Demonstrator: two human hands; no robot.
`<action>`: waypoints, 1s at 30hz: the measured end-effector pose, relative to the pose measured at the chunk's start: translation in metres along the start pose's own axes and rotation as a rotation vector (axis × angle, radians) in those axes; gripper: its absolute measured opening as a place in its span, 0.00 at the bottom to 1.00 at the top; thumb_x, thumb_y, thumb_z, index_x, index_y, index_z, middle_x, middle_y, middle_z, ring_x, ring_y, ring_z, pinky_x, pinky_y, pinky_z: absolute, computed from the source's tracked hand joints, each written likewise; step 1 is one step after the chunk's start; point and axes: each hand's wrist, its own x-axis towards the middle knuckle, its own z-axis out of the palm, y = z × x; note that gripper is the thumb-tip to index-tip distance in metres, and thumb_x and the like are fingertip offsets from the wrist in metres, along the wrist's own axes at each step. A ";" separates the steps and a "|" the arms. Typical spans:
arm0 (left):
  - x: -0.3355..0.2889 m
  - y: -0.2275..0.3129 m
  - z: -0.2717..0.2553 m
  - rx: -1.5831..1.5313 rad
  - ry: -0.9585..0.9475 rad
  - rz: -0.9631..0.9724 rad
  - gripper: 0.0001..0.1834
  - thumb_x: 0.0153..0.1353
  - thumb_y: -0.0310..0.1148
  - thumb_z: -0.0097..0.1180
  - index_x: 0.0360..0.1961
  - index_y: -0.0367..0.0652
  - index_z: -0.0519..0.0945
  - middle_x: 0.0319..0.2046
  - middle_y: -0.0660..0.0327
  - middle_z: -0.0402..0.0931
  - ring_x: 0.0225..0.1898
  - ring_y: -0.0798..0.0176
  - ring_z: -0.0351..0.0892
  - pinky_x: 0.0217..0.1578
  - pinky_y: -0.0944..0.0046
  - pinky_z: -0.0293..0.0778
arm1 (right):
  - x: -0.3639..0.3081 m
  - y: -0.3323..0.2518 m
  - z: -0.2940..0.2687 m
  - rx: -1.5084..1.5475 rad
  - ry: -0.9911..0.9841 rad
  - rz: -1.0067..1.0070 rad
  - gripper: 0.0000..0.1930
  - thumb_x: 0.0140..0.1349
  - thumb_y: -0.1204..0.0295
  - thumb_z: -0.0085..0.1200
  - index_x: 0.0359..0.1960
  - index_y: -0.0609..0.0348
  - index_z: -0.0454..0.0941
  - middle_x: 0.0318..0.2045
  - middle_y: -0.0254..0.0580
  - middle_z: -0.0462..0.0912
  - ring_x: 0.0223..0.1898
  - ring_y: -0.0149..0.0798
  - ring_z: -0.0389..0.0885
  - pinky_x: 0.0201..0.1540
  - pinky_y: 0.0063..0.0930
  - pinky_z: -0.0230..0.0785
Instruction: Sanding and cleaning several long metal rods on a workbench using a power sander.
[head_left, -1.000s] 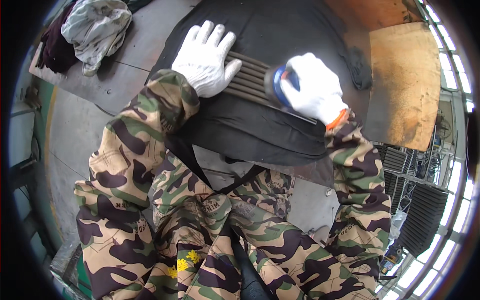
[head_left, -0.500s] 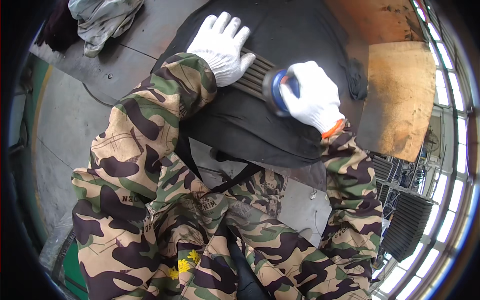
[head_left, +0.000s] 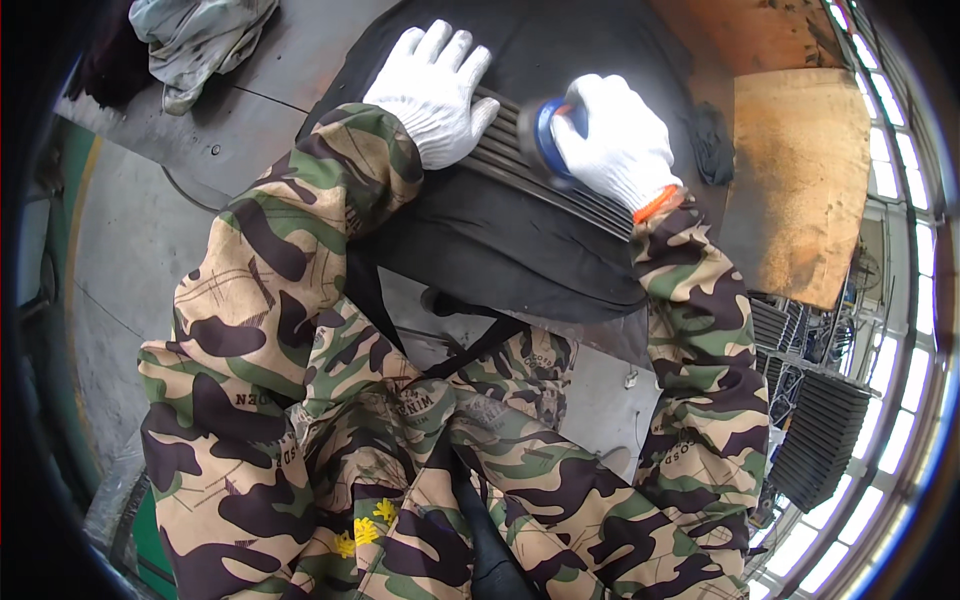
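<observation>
A long, dark grooved metal piece (head_left: 494, 150) lies slantwise on a black cloth (head_left: 460, 222). On its left end rests my left hand (head_left: 428, 95), in a white knit glove, open with the fingers spread. My right hand (head_left: 622, 138), gloved the same way with an orange cuff, is closed around a round blue palm tool (head_left: 549, 132) with a bit of orange on top. The tool's dark underside is against the grooves near the middle, and its edge is smeared by motion. Its exact kind cannot be made out.
A crumpled grey cloth (head_left: 195, 45) lies on the metal table (head_left: 245, 125) at the far left. A dark bundled rag (head_left: 712, 145) sits right of the black cloth. Beyond it stands a brown board (head_left: 797, 185). Dark ribbed parts (head_left: 818, 440) are stacked at the lower right.
My right hand and the blue tool have shifted up, away from me, uncovering more of the grooved piece's right end. My left hand stays spread on the left end, a little farther left in view.
</observation>
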 end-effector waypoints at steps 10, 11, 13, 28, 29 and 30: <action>-0.004 -0.001 -0.003 0.008 0.017 0.047 0.31 0.73 0.47 0.59 0.69 0.37 0.77 0.70 0.43 0.76 0.74 0.38 0.70 0.76 0.44 0.61 | 0.002 -0.005 -0.004 0.013 -0.046 0.020 0.17 0.70 0.54 0.60 0.52 0.50 0.84 0.45 0.50 0.85 0.48 0.55 0.88 0.52 0.47 0.82; -0.007 0.002 -0.004 0.026 0.029 0.058 0.31 0.73 0.47 0.59 0.69 0.37 0.77 0.70 0.43 0.77 0.73 0.39 0.70 0.75 0.44 0.62 | -0.002 -0.007 -0.005 0.022 -0.063 0.000 0.17 0.70 0.54 0.60 0.53 0.50 0.84 0.45 0.51 0.85 0.49 0.55 0.88 0.52 0.47 0.82; -0.009 0.003 -0.008 0.046 0.034 0.086 0.32 0.73 0.47 0.59 0.70 0.37 0.77 0.69 0.43 0.77 0.72 0.39 0.70 0.75 0.43 0.62 | -0.006 -0.007 -0.005 0.033 -0.048 -0.030 0.17 0.70 0.55 0.60 0.52 0.50 0.84 0.45 0.50 0.85 0.48 0.55 0.88 0.52 0.48 0.82; -0.003 0.001 -0.004 0.094 0.068 0.247 0.31 0.69 0.46 0.62 0.65 0.35 0.79 0.60 0.44 0.79 0.62 0.40 0.75 0.64 0.43 0.68 | -0.022 0.008 0.012 0.125 0.089 -0.059 0.16 0.66 0.59 0.59 0.51 0.53 0.84 0.44 0.51 0.87 0.45 0.55 0.90 0.45 0.55 0.84; -0.002 0.000 -0.004 0.097 0.065 0.261 0.31 0.69 0.46 0.62 0.65 0.35 0.79 0.60 0.44 0.79 0.62 0.40 0.75 0.64 0.43 0.68 | -0.025 0.008 0.011 0.130 0.099 -0.076 0.17 0.67 0.59 0.59 0.51 0.53 0.84 0.44 0.51 0.87 0.45 0.55 0.90 0.44 0.55 0.84; -0.001 0.000 -0.004 0.109 0.059 0.261 0.31 0.69 0.46 0.62 0.65 0.35 0.78 0.61 0.43 0.79 0.63 0.38 0.75 0.64 0.42 0.68 | -0.029 0.008 0.009 0.146 0.103 -0.093 0.17 0.67 0.59 0.59 0.52 0.54 0.84 0.44 0.51 0.87 0.45 0.55 0.90 0.46 0.54 0.85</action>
